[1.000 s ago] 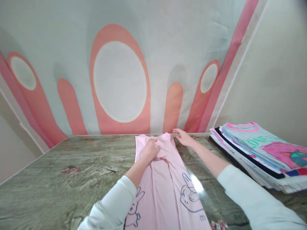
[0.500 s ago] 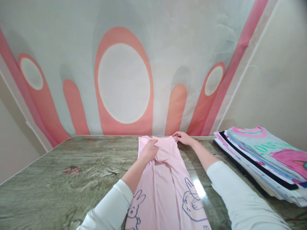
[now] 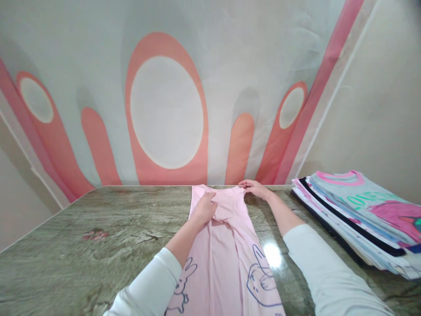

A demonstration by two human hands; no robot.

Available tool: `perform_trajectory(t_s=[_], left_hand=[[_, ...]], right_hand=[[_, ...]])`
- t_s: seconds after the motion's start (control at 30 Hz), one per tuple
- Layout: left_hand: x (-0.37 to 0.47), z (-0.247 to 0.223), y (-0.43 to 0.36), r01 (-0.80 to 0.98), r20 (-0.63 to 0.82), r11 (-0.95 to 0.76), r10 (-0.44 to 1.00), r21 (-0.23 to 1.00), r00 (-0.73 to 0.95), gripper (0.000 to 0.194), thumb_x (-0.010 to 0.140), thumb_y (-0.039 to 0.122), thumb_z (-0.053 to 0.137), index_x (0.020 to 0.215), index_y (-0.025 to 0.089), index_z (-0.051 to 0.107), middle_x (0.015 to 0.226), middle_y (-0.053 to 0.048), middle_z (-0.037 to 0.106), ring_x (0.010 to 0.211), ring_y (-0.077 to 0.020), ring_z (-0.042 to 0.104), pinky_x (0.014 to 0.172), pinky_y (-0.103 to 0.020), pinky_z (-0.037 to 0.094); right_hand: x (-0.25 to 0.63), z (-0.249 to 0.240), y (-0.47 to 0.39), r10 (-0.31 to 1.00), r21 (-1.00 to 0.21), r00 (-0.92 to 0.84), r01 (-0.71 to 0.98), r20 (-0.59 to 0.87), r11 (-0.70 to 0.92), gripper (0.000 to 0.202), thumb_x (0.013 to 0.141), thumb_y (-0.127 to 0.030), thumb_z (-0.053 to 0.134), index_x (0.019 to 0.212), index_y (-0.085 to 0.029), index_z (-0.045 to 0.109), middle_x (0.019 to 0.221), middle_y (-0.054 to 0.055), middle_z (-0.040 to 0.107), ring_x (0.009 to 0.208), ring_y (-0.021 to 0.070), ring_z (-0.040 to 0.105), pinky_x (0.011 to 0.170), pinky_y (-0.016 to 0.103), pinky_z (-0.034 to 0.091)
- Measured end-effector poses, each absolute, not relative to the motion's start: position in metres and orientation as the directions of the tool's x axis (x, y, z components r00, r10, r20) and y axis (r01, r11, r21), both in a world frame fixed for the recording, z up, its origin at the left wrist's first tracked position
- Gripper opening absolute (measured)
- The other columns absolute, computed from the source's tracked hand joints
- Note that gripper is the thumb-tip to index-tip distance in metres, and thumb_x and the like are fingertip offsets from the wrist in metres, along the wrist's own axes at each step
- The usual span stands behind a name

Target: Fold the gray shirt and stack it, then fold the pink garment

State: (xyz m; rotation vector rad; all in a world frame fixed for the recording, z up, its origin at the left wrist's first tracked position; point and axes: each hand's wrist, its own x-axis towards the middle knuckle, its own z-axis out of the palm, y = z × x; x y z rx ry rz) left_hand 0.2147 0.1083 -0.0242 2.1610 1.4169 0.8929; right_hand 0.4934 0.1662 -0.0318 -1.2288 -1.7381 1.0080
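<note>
A pale pink garment [image 3: 226, 259] with dark-line rabbit drawings lies lengthwise on the table, its sides folded in toward the middle. Its upper end reaches the table's far edge, and its lower end runs out of view. My left hand [image 3: 205, 208] is closed on the fabric near the upper end, left of the middle, where the cloth bunches slightly. At the upper right corner is my right hand [image 3: 257, 189], its fingers stretched out and apart, touching the garment's edge. The exact contact of its fingertips is hard to see.
A stack of folded clothes [image 3: 355, 219] stands on the right, topped by a grey shirt with a pink collar. The wood-patterned table [image 3: 131, 245] ends at a wall [image 3: 223, 52] painted with coral shapes. A bright reflection shines beside my right forearm.
My right hand has shifted slightly to the right at the corner, and its fingers have spread. My left hand stays at the same spot. The view has tilted a little.
</note>
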Motion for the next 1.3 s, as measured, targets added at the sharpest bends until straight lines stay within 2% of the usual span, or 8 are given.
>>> perform_trajectory(t_s=[0.1, 0.27, 0.53, 0.73, 0.83, 0.93, 1.1, 1.3], left_hand=[[0.215, -0.025, 0.108, 0.66, 0.294, -0.408, 0.913, 0.631, 0.282, 0.043, 0.077, 0.011, 0.05, 0.119, 0.007, 0.053, 0.119, -0.013, 0.056, 0.11, -0.0181, 0.052, 0.095, -0.025, 0.038], [0.216, -0.023, 0.108, 0.667, 0.296, -0.418, 0.908, 0.616, 0.295, 0.044, 0.077, 0.013, 0.051, 0.12, 0.008, 0.052, 0.118, -0.013, 0.057, 0.11, -0.0189, 0.052, 0.095, -0.026, 0.038], [0.217, -0.019, 0.106, 0.682, 0.292, -0.401, 0.916, 0.612, 0.277, 0.043, 0.076, 0.013, 0.051, 0.118, 0.008, 0.053, 0.117, -0.012, 0.057, 0.107, -0.0187, 0.054, 0.093, -0.024, 0.039], [0.217, -0.017, 0.108, 0.695, 0.309, -0.372, 0.925, 0.615, 0.221, 0.039, 0.075, 0.01, 0.05, 0.113, 0.01, 0.055, 0.113, -0.011, 0.057, 0.104, -0.0176, 0.054, 0.091, -0.025, 0.041], [0.22, -0.01, 0.099, 0.7, 0.343, -0.389, 0.915, 0.599, 0.215, 0.039, 0.075, 0.008, 0.05, 0.114, 0.012, 0.053, 0.12, -0.012, 0.05, 0.11, -0.0183, 0.05, 0.095, -0.028, 0.038], [0.23, 0.002, 0.074, 0.665, 0.399, -0.541, 0.838, 0.515, 0.373, 0.034, 0.077, 0.012, 0.05, 0.111, 0.016, 0.055, 0.125, -0.011, 0.046, 0.118, -0.0213, 0.043, 0.101, -0.034, 0.031], [0.26, 0.018, 0.008, 0.559, 0.277, -0.739, 0.666, 0.376, 0.693, 0.021, 0.08, 0.016, 0.048, 0.098, 0.018, 0.06, 0.117, -0.01, 0.051, 0.111, -0.0241, 0.045, 0.098, -0.038, 0.033], [0.258, 0.027, -0.045, 0.71, 0.137, -0.607, 0.786, 0.358, 0.603, 0.016, 0.077, 0.02, 0.054, 0.093, 0.017, 0.055, 0.102, -0.013, 0.053, 0.098, -0.0292, 0.049, 0.085, -0.043, 0.039]], right_hand=[[0.497, -0.034, 0.166, 0.955, -0.887, -0.242, 0.383, 0.173, 0.258, 0.031, 0.064, -0.018, 0.061, 0.095, -0.015, 0.062, 0.084, 0.003, 0.064, 0.079, 0.0141, 0.058, 0.08, 0.031, 0.044], [0.495, -0.037, 0.166, 0.943, -0.81, -0.186, 0.484, 0.276, 0.332, 0.03, 0.075, -0.022, 0.052, 0.103, -0.015, 0.056, 0.09, 0.003, 0.063, 0.081, 0.0122, 0.058, 0.077, 0.028, 0.046], [0.481, -0.045, 0.18, 0.961, -0.712, -0.085, 0.656, 0.262, 0.252, 0.021, 0.068, -0.011, 0.052, 0.086, -0.016, 0.061, 0.075, 0.002, 0.065, 0.067, 0.012, 0.057, 0.065, 0.023, 0.044], [0.477, -0.046, 0.179, 0.949, -0.636, -0.009, 0.741, 0.314, 0.217, 0.018, 0.067, -0.015, 0.055, 0.083, -0.017, 0.063, 0.068, 0.0, 0.062, 0.067, 0.0132, 0.055, 0.069, 0.025, 0.043], [0.478, -0.048, 0.177, 0.935, -0.614, -0.012, 0.751, 0.355, 0.243, 0.022, 0.066, -0.014, 0.057, 0.086, -0.017, 0.064, 0.071, 0.001, 0.063, 0.07, 0.0142, 0.056, 0.073, 0.028, 0.043], [0.481, -0.051, 0.177, 0.915, -0.611, -0.013, 0.741, 0.404, 0.28, 0.026, 0.068, -0.014, 0.056, 0.094, -0.016, 0.062, 0.083, 0.004, 0.063, 0.078, 0.015, 0.057, 0.078, 0.03, 0.044], [0.489, -0.057, 0.177, 0.894, -0.628, 0.029, 0.722, 0.447, 0.29, 0.026, 0.073, -0.018, 0.056, 0.099, -0.015, 0.06, 0.093, 0.006, 0.062, 0.083, 0.0156, 0.059, 0.079, 0.032, 0.046], [0.495, -0.052, 0.168, 0.891, -0.605, 0.02, 0.741, 0.454, 0.291, 0.02, 0.078, -0.028, 0.054, 0.09, -0.016, 0.064, 0.089, 0.008, 0.063, 0.082, 0.0171, 0.058, 0.078, 0.032, 0.045]])
